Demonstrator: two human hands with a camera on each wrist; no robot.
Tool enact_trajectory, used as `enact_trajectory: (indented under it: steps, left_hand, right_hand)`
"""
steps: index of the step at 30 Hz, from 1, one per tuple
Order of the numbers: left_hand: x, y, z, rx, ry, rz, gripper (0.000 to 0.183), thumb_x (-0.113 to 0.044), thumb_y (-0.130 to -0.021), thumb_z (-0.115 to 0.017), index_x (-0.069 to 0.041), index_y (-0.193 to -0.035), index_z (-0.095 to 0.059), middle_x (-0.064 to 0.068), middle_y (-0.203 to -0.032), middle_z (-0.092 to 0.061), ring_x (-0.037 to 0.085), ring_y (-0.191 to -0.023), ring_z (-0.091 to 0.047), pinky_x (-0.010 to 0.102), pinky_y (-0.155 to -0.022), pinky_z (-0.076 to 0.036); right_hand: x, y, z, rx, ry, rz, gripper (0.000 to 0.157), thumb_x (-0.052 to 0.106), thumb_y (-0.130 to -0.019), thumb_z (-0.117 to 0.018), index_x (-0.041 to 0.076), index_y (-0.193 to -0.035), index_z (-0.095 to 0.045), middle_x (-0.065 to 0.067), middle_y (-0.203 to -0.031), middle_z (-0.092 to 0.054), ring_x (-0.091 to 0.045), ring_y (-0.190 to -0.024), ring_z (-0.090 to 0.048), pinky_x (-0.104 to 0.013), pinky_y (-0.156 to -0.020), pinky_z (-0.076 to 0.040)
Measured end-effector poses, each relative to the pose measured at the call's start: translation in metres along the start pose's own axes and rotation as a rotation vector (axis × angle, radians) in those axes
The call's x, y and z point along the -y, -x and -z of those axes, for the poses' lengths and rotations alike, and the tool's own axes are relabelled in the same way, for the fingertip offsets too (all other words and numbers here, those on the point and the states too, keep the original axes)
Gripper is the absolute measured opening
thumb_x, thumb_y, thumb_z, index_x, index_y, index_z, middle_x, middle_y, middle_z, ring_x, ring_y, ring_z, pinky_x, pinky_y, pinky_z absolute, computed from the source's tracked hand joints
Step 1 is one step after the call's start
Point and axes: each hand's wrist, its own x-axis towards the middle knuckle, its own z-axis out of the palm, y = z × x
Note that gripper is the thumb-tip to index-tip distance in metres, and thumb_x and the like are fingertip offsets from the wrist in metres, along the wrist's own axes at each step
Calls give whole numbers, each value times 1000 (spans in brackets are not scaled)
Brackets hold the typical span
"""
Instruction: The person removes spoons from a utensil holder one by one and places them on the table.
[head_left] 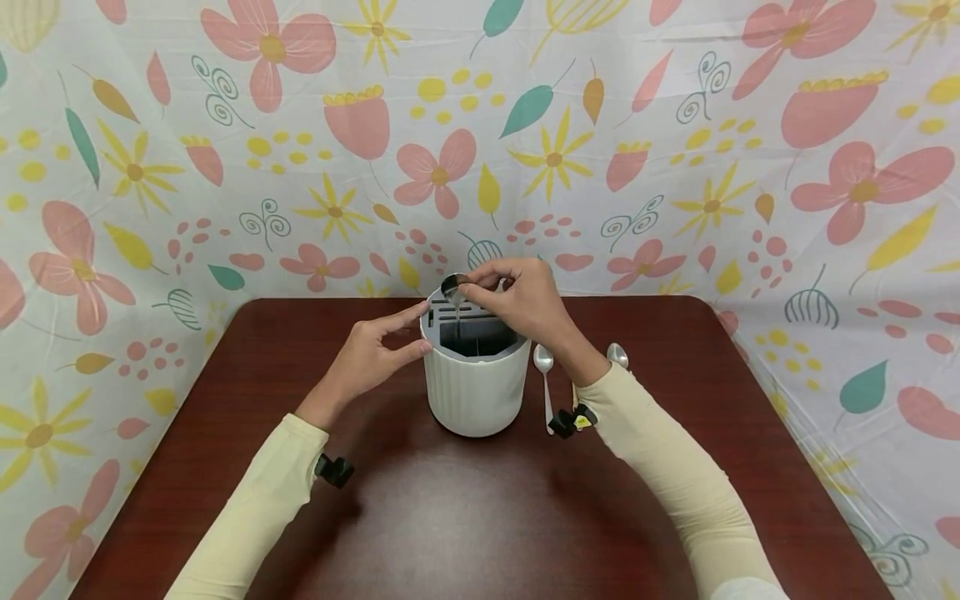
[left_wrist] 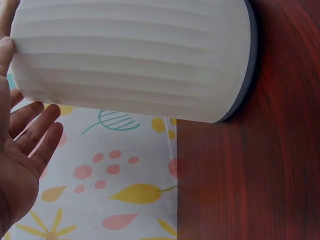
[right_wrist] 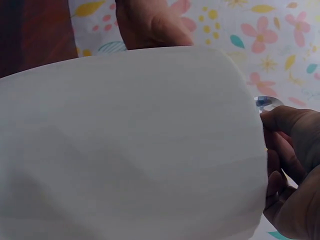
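A white ribbed utensil holder (head_left: pixel 477 392) with a grey slotted, divided insert (head_left: pixel 468 310) stands upright on the table. Above its opening my right hand (head_left: pixel 517 300) pinches a metal spoon (head_left: pixel 452 286) near the bowl, the handle pointing down into the holder. The lower end of that handle is hard to make out. With thumb and fingers extended, my left hand (head_left: pixel 367 354) touches the holder's left side at the rim. In the right wrist view, the holder's wall (right_wrist: pixel 135 140) covers most of the picture, and a bit of the spoon (right_wrist: pixel 268 102) shows at the right fingertips.
On the dark red wooden table (head_left: pixel 465 517), a spoon (head_left: pixel 544 360) lies just right of the holder. Another spoon (head_left: pixel 617 356) lies farther right, partly hidden behind the right wrist. A flower-patterned cloth (head_left: pixel 480 167) hangs behind and around the table.
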Motion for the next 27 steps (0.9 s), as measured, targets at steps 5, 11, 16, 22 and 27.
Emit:
enact_trajectory:
  steps: [5,11,16,22,27]
  left_hand:
    - [-2,0,0,-1,1,9,54,-23,-89,-70,-12,-139,-52,4,-136,-55,28,-116,-57,48,-95,-46]
    - [-1,1,0,-4,6,2,54,-22,-89,-70,-11,-138,-52,5,-136,-55,30,-115,-57,48,-95,-46]
    - [0,1,-1,-7,12,-3,54,-22,-88,-71,-11,-138,-53,5,-136,-56,31,-114,-57,49,-94,-46]
    - [0,1,-1,-7,16,6,54,-24,-88,-70,-13,-138,-53,3,-136,-56,31,-114,-57,50,-94,-46]
    - [24,-1,-5,-18,-5,-11,55,-34,-87,-70,-27,-139,-52,-9,-134,-56,23,-113,-59,47,-93,-48]
  right_hand:
    - [4,-5,3,-15,-25,4,8,31,-82,-76,23,-84,-76,14,-71,-67,-7,-63,-58,-28,-56,-47]
    - [8,-9,7,-44,-42,1,11,32,-81,-77,22,-85,-77,10,-72,-68,-11,-61,-57,-27,-53,-46]
    - [16,-13,12,-79,-57,-7,11,21,-80,-79,13,-87,-77,-1,-74,-70,-14,-63,-57,-26,-56,-45]
    - [51,-12,24,-118,-85,15,10,7,-80,-76,0,-87,-75,-12,-75,-70,-17,-65,-58,-25,-59,-46]
    - [59,-14,29,-159,-103,20,9,6,-80,-76,-1,-85,-75,-12,-74,-68,-17,-64,-57,-23,-57,-46]
